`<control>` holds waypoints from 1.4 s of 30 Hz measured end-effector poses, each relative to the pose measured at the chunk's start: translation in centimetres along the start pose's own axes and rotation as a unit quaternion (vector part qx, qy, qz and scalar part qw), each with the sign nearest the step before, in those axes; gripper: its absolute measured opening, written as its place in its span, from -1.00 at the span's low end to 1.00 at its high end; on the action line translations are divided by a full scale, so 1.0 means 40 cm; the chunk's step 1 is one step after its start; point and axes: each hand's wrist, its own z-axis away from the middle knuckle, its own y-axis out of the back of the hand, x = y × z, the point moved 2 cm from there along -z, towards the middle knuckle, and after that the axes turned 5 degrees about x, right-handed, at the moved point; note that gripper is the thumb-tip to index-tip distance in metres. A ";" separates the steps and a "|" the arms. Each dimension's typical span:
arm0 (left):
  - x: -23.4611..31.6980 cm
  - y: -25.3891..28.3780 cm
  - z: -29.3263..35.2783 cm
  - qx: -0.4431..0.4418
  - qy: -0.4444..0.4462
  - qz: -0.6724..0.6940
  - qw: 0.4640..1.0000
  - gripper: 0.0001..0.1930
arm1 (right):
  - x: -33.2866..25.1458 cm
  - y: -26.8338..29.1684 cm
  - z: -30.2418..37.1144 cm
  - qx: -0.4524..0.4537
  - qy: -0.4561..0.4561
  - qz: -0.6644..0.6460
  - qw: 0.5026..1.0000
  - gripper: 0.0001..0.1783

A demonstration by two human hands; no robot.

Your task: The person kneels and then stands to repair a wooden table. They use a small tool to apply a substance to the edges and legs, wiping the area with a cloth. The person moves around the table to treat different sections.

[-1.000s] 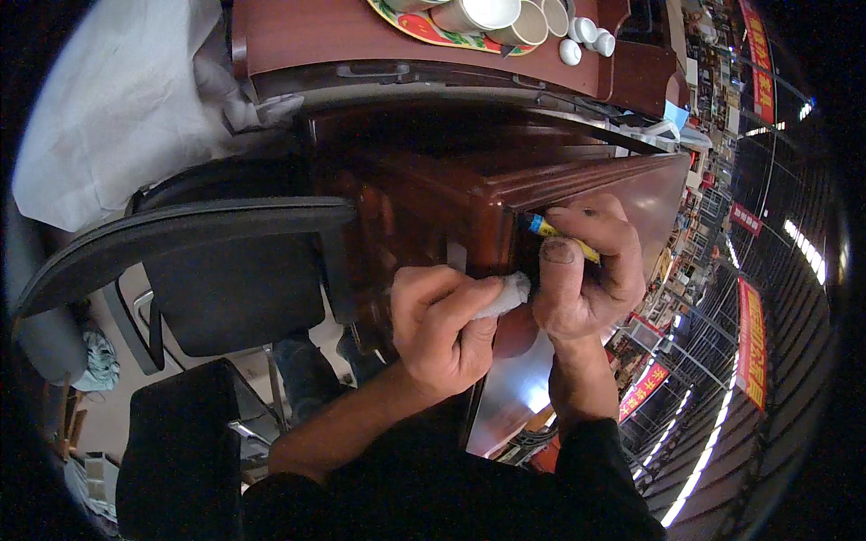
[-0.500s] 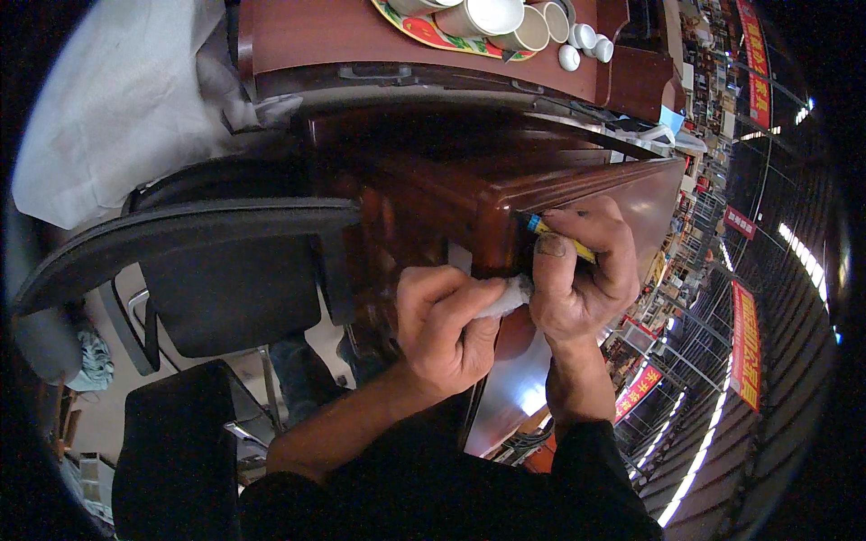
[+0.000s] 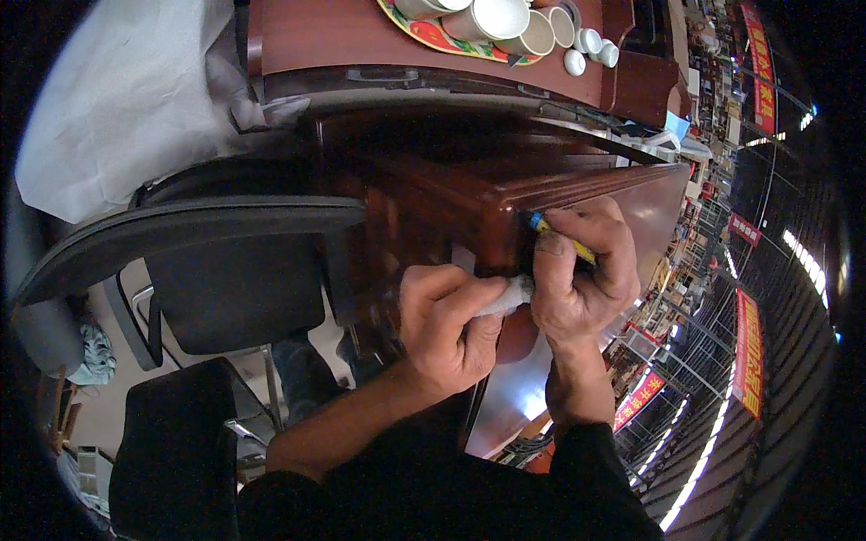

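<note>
A dark red-brown, glossy piece of wooden furniture (image 3: 494, 216) stands in front of me, with a moulded edge and a corner close to my hands. In my right hand (image 3: 586, 279) a slim yellow marker with a blue collar (image 3: 538, 222) is pinched between thumb and fingers. Its dark tip is at the wood just beside the corner; whether it touches is hard to see. My left hand (image 3: 446, 329) is closed on a small wad of white cloth or tissue (image 3: 507, 297), held just below the marker near the same corner.
Black office chairs (image 3: 244, 293) stand at the left. Beyond the furniture, a brown desk (image 3: 316, 41) bears a colourful tray (image 3: 433, 38) with several cups (image 3: 499, 16) and small white jars (image 3: 575, 61). White sheeting (image 3: 117, 108) hangs at far left. Red banners (image 3: 748, 356) hang at right.
The view has shifted a little, so the furniture and desk sit slightly further right and lower. Both hands keep nearly the same place and hold the same things.
</note>
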 end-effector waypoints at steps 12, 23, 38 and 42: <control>-0.007 0.006 -0.008 -0.014 -0.022 -0.026 0.999 -0.73 | 0.054 0.029 0.035 0.133 -0.222 -0.232 0.938 -0.87; -0.028 -0.016 -0.086 0.028 0.036 0.013 0.999 -0.72 | 0.038 0.023 0.002 0.041 -0.079 -0.099 0.991 -0.91; -0.004 -0.033 -0.030 0.047 0.063 0.022 0.997 -0.79 | 0.009 0.011 -0.046 -0.089 -0.061 0.020 0.994 -0.94; -0.004 -0.031 -0.037 0.041 0.036 0.009 0.998 -0.80 | 0.000 0.010 -0.056 -0.092 -0.062 0.040 0.993 -0.94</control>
